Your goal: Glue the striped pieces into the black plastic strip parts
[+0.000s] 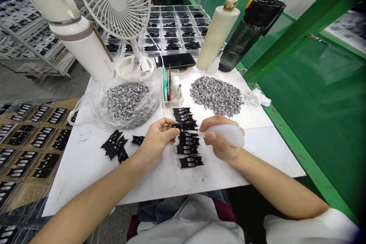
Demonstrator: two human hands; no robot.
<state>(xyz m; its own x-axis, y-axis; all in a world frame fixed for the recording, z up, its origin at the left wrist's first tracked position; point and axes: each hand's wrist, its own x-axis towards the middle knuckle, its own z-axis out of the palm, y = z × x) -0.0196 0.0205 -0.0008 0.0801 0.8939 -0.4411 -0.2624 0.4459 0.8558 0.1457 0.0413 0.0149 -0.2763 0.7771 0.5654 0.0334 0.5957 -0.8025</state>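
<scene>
My left hand [158, 137] pinches a small black plastic part [183, 126] at the left edge of a column of such black parts [187, 148] laid on the white work surface [243, 160]. My right hand [221, 141] is closed round a small white squeeze bottle [230, 134], its tip pointing left toward the pinched part. A loose heap of more black parts [116, 146] lies to the left of my left hand.
A plastic bag of small grey pieces [126, 101] and a loose pile of grey pieces [215, 93] lie behind. Further back stand a white fan [117, 0], white flask [74, 34], phone [175, 60], tall white bottle [217, 34], dark bottle [246, 34], compartment trays [174, 26]. Trays of parts [28, 137] sit left.
</scene>
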